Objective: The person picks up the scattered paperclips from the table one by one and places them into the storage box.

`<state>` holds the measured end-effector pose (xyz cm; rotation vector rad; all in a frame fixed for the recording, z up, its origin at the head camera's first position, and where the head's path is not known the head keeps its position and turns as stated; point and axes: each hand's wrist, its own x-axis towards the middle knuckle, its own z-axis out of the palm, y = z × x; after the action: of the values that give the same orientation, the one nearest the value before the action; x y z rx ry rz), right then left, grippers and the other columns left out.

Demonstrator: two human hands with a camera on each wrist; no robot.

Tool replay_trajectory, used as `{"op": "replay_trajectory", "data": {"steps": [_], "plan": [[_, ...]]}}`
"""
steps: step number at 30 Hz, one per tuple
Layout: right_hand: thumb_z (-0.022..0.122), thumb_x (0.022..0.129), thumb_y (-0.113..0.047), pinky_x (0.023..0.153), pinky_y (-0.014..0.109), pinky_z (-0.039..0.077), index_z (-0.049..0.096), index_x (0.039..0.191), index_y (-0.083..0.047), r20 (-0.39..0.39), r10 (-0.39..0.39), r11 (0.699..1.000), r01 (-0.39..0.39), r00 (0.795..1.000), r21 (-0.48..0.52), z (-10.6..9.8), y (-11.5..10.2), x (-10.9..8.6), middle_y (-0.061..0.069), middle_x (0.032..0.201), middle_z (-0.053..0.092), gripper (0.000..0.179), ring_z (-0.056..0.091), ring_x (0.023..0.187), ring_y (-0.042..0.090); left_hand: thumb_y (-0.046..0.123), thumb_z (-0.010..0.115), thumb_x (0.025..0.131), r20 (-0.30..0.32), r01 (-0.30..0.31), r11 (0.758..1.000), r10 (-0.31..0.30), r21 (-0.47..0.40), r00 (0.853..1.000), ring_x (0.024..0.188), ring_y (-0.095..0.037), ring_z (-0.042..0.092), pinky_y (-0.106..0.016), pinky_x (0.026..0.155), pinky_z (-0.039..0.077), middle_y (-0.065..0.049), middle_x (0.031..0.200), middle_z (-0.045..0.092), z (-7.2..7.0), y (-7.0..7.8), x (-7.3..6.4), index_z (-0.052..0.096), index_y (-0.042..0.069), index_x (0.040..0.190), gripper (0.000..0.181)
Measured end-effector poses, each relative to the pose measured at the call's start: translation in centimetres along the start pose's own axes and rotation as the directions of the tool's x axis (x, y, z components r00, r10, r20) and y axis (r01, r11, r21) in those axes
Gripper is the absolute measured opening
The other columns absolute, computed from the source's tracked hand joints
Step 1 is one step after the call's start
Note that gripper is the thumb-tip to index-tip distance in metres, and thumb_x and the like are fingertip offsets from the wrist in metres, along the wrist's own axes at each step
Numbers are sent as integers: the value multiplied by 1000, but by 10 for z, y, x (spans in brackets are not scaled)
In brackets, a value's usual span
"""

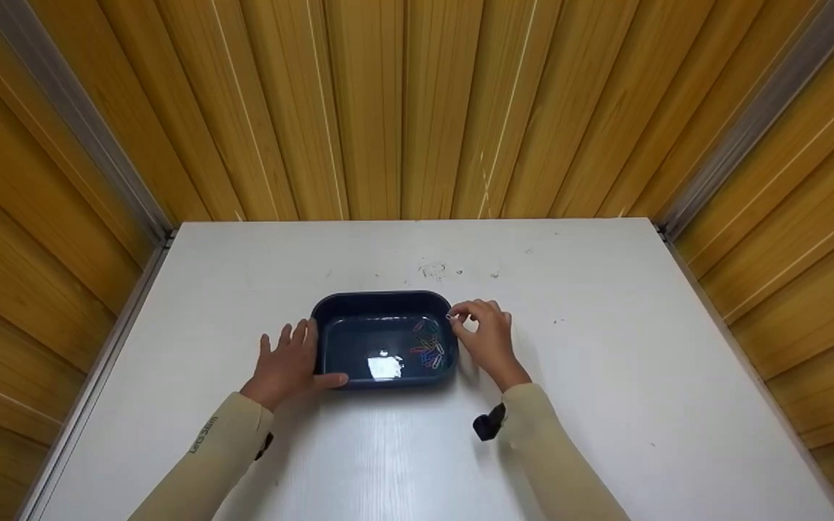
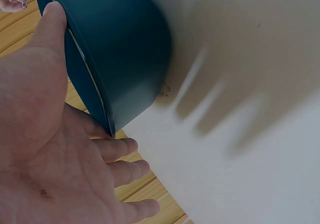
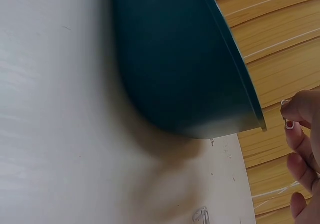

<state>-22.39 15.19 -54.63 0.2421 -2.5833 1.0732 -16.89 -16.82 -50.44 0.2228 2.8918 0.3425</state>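
Note:
A dark blue rectangular basin (image 1: 359, 302) stands on the white table. Several coloured paper clips (image 1: 428, 351) lie in a loose pile at the right of its floor. My left hand (image 1: 288, 365) rests against the basin's left end with its fingers spread; in the left wrist view its thumb (image 2: 54, 23) lies on the rim. Just beyond the right rim, my right hand (image 1: 488, 336) pinches a white paper clip (image 3: 287, 115) between thumb and index finger. The other fingers of that hand are loosely bent. The clip is held in the air, apart from the basin.
The white table (image 1: 605, 347) runs back to a wall of yellow wood-look panels (image 1: 439, 108), with similar panels on both sides. Dark scuff marks (image 1: 432, 270) show on the tabletop behind the basin. A black wrist device (image 1: 489, 423) sits at the right sleeve.

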Motion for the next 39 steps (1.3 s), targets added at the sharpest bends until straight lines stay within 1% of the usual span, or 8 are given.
{"op": "replay_trajectory", "data": {"steps": [6, 11, 14, 18, 23, 29, 34, 39], "plan": [[72, 84, -15, 79, 35, 30, 72, 89, -21, 12, 1, 1000, -1, 1000, 20, 4, -2, -2, -5, 80, 64, 8, 56, 85, 24, 65, 69, 76, 4, 3, 1000, -3, -5, 1000, 144, -44, 24, -71, 111, 13, -26, 155, 28, 0, 0, 1, 19, -6, 151, 114], [73, 84, -17, 80, 35, 31, 71, 87, -22, 27, 13, 1000, -13, 1000, 20, 7, -6, -2, -7, 80, 64, 6, 53, 84, 16, 65, 69, 76, 0, 2, 1000, -2, -21, 1000, 144, -45, 24, -72, 111, 13, -26, 155, 27, 0, 0, 1, 19, -6, 151, 115], [74, 84, -17, 81, 35, 31, 71, 87, -22, 36, 10, 1000, -11, 999, 26, 9, -9, -3, -7, 79, 63, 6, 53, 84, 16, 65, 70, 76, -2, 2, 1000, -2, -21, 1000, 144, -45, 23, -72, 111, 13, -26, 156, 27, 1, 0, 1, 19, -6, 151, 115], [74, 83, -16, 81, 35, 30, 71, 87, -20, 43, -15, 1000, 14, 999, 22, 12, -10, -5, -6, 79, 63, 7, 54, 84, 19, 64, 70, 76, 1, 4, 1000, -4, -13, 1000, 144, -45, 23, -71, 111, 13, -26, 156, 27, 2, 0, 1, 18, -6, 151, 115], [74, 83, -15, 80, 34, 29, 70, 87, -20, 57, -29, 1000, 28, 998, 7, 15, -12, -8, -7, 79, 63, 8, 51, 82, 14, 64, 69, 76, -1, 4, 1000, -4, -6, 1000, 144, -45, 23, -71, 111, 13, -26, 156, 27, 2, 0, 1, 19, -5, 151, 114], [74, 84, -17, 81, 34, 31, 71, 87, -21, 64, -46, 999, 46, 997, 6, 17, -14, -11, -7, 80, 65, 6, 50, 81, 13, 65, 68, 77, -14, -7, 1000, 7, 8, 1000, 144, -45, 25, -72, 110, 14, -26, 155, 28, 2, 1, 1, 19, -5, 151, 114], [75, 83, -18, 84, 36, 33, 72, 89, -21, 71, -56, 998, 56, 996, 3, 18, -16, -12, -6, 85, 69, 7, 52, 85, 15, 65, 68, 77, -11, -6, 1000, 6, 1, 1000, 144, -45, 24, -72, 111, 14, -26, 155, 27, 2, 1, 1, 18, -5, 151, 114], [75, 83, -20, 83, 36, 32, 72, 90, -21, 86, -71, 997, 71, 994, 0, 20, -17, -13, -7, 91, 71, 7, 52, 86, 14, 66, 68, 77, -10, -6, 1000, 6, 10, 1000, 144, -45, 24, -72, 110, 14, -26, 155, 27, 3, 0, 1, 19, -5, 151, 114]]}}
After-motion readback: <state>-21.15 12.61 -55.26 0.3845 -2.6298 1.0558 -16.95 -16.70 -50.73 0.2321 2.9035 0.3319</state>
